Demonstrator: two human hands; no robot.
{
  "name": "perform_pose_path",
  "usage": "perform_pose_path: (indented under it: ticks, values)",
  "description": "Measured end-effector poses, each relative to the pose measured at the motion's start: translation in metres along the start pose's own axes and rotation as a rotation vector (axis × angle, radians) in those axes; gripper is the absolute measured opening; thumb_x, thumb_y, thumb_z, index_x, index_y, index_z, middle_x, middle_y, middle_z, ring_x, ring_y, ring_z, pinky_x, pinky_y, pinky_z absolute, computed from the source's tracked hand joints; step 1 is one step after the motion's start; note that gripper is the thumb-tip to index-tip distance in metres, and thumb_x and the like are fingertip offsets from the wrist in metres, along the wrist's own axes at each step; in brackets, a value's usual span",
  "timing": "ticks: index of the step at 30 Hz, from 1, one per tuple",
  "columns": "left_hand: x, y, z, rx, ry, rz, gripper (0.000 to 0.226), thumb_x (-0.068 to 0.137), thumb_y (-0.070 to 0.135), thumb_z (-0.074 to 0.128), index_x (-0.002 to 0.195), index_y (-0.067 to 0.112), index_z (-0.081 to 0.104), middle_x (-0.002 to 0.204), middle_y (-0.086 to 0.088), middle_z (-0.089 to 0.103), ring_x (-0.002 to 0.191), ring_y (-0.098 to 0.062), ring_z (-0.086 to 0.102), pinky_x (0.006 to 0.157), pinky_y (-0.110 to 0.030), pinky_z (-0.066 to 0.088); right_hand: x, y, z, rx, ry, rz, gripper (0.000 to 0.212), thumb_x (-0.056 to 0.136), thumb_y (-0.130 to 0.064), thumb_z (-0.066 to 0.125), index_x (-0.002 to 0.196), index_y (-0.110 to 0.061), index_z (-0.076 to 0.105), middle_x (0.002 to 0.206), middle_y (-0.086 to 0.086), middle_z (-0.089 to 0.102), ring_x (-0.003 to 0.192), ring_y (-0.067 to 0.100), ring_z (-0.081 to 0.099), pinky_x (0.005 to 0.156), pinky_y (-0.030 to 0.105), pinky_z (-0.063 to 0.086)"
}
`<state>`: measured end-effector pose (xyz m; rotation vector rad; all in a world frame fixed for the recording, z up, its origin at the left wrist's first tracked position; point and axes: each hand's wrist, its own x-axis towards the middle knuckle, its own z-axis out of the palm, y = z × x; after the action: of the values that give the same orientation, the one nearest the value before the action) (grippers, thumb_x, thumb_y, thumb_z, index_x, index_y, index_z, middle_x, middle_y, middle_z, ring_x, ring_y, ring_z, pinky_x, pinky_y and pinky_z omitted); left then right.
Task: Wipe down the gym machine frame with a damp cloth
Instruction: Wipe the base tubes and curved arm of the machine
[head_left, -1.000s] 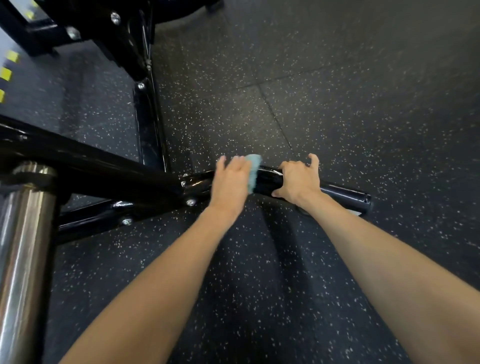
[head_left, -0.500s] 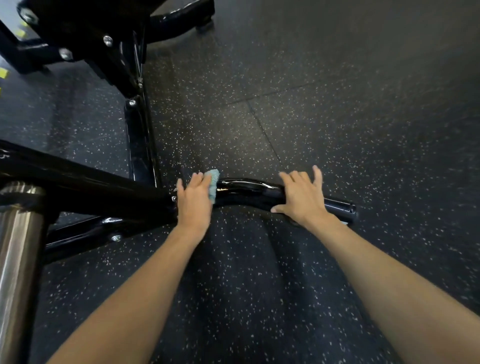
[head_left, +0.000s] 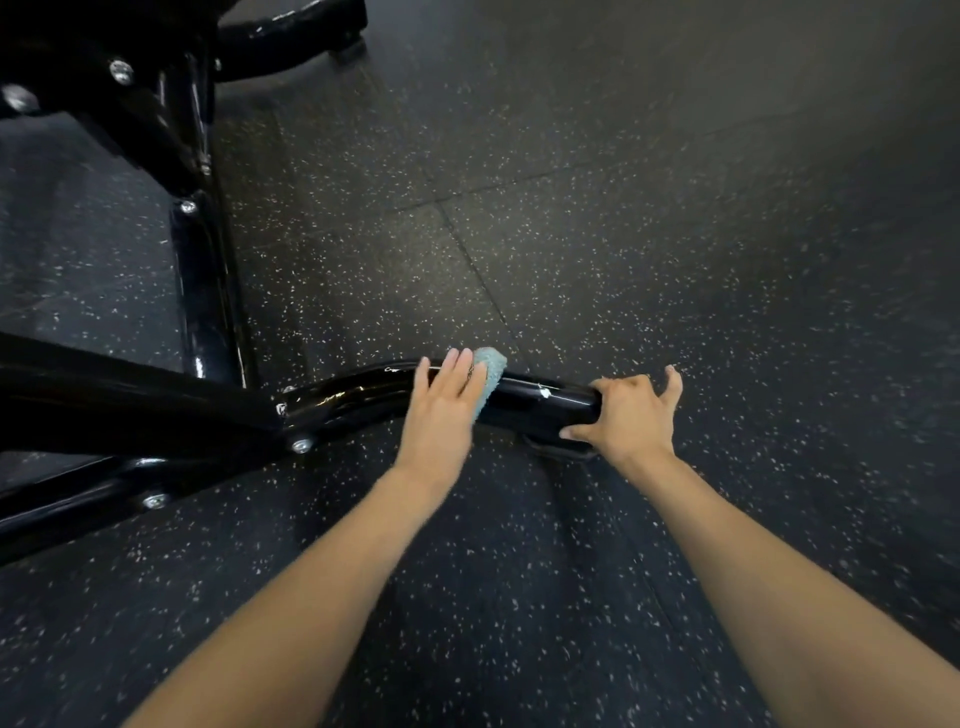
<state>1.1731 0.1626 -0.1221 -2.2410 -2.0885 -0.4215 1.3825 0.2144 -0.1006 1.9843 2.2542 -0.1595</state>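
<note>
The black gym machine frame (head_left: 358, 395) has a low glossy floor tube running left to right across the middle of the view. My left hand (head_left: 441, 415) lies over this tube with fingers fairly straight, pressing a light blue cloth (head_left: 492, 370) against it. Only the cloth's right edge shows past my fingers. My right hand (head_left: 631, 415) grips the tube's right end, fingers curled over the top and thumb underneath. About a hand's width of bare tube separates my hands.
Another black frame bar (head_left: 205, 291) runs away from the bolted joint (head_left: 301, 444) toward the machine's upper structure (head_left: 130, 78). A thick bar (head_left: 104, 405) crosses at the left. Dark speckled rubber floor (head_left: 675, 234) surrounds everything.
My left hand with the cloth slid left to the joint, then back right along the tube toward my right hand. My right hand shifted to the tube's end.
</note>
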Motion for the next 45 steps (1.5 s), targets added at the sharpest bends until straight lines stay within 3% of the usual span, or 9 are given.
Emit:
perform_pose_path:
  ticks: [7, 11, 16, 23, 29, 32, 38, 42, 45]
  values:
    - [0.011, 0.050, 0.008, 0.107, -0.060, 0.306, 0.061, 0.071, -0.003, 0.067, 0.130, 0.000, 0.056, 0.135, -0.020, 0.054, 0.127, -0.035, 0.051, 0.111, -0.052, 0.030, 0.000, -0.001, 0.000, -0.008, 0.024, 0.008, 0.053, 0.070, -0.068, 0.067, 0.104, -0.028, 0.063, 0.100, -0.004, 0.066, 0.119, 0.018, 0.048, 0.116, 0.049, -0.002]
    - [0.001, 0.014, 0.005, 0.230, -0.012, 0.122, 0.061, 0.064, -0.008, 0.067, 0.124, -0.006, 0.058, 0.127, -0.026, 0.057, 0.120, -0.042, 0.054, 0.107, -0.056, 0.033, 0.001, 0.002, 0.001, 0.006, 0.014, -0.004, 0.059, 0.069, -0.070, 0.067, 0.111, -0.029, 0.064, 0.102, -0.003, 0.065, 0.121, 0.018, 0.046, 0.115, 0.048, -0.005]
    - [0.012, 0.084, 0.018, 0.170, -0.181, 0.294, 0.055, 0.078, 0.010, 0.029, 0.116, 0.002, 0.067, 0.120, -0.019, 0.065, 0.114, -0.034, 0.061, 0.102, -0.048, 0.045, -0.001, 0.001, 0.001, 0.026, 0.056, 0.015, 0.041, 0.074, -0.063, 0.065, 0.090, -0.025, 0.061, 0.095, -0.005, 0.066, 0.118, 0.017, 0.049, 0.116, 0.048, -0.002]
    - [0.008, 0.044, 0.009, 0.459, -0.032, 0.093, 0.050, 0.080, 0.001, 0.031, 0.117, -0.005, 0.064, 0.119, -0.027, 0.063, 0.113, -0.041, 0.060, 0.104, -0.052, 0.041, 0.001, 0.005, 0.001, -0.022, 0.043, -0.039, 0.059, 0.070, -0.071, 0.065, 0.113, -0.029, 0.063, 0.104, -0.004, 0.064, 0.121, 0.017, 0.046, 0.115, 0.047, -0.005]
    - [0.018, 0.053, 0.005, 0.523, -0.064, 0.362, 0.043, 0.078, 0.011, 0.053, 0.117, -0.002, 0.066, 0.115, -0.021, 0.066, 0.109, -0.034, 0.063, 0.106, -0.049, 0.039, -0.001, 0.004, 0.001, 0.022, 0.057, -0.029, 0.049, 0.071, -0.069, 0.065, 0.103, -0.032, 0.064, 0.101, -0.006, 0.065, 0.121, 0.016, 0.047, 0.114, 0.048, -0.004]
    - [0.018, 0.031, -0.009, 0.663, -0.044, 0.177, 0.044, 0.078, 0.011, 0.049, 0.116, -0.001, 0.067, 0.110, -0.019, 0.067, 0.106, -0.035, 0.062, 0.105, -0.050, 0.038, 0.001, 0.007, 0.001, 0.010, 0.030, -0.041, 0.062, 0.069, -0.072, 0.065, 0.116, -0.030, 0.063, 0.109, -0.004, 0.064, 0.125, 0.015, 0.043, 0.113, 0.046, -0.009]
    - [0.020, 0.099, 0.012, 0.486, -0.049, 0.353, 0.044, 0.082, 0.015, 0.058, 0.123, 0.000, 0.062, 0.118, -0.020, 0.064, 0.112, -0.036, 0.059, 0.107, -0.051, 0.037, 0.000, 0.006, 0.001, 0.054, 0.101, -0.015, 0.025, 0.082, -0.048, 0.059, 0.092, -0.026, 0.063, 0.096, -0.006, 0.066, 0.121, 0.017, 0.046, 0.114, 0.047, -0.007]
    - [0.021, 0.033, -0.008, 0.651, -0.063, 0.227, 0.045, 0.073, 0.014, 0.062, 0.114, -0.002, 0.067, 0.109, -0.020, 0.067, 0.104, -0.035, 0.063, 0.104, -0.050, 0.040, 0.001, 0.007, 0.002, 0.046, 0.035, -0.035, 0.063, 0.069, -0.070, 0.066, 0.119, -0.032, 0.062, 0.112, -0.004, 0.065, 0.128, 0.015, 0.041, 0.114, 0.046, -0.009]
    - [0.024, 0.045, -0.005, 0.642, -0.024, 0.186, 0.042, 0.082, 0.008, 0.043, 0.117, -0.003, 0.063, 0.109, -0.019, 0.060, 0.104, -0.035, 0.057, 0.104, -0.051, 0.037, 0.001, 0.007, 0.000, 0.012, 0.023, -0.043, 0.063, 0.069, -0.070, 0.066, 0.118, -0.031, 0.063, 0.115, -0.002, 0.064, 0.130, 0.015, 0.040, 0.111, 0.045, -0.012]
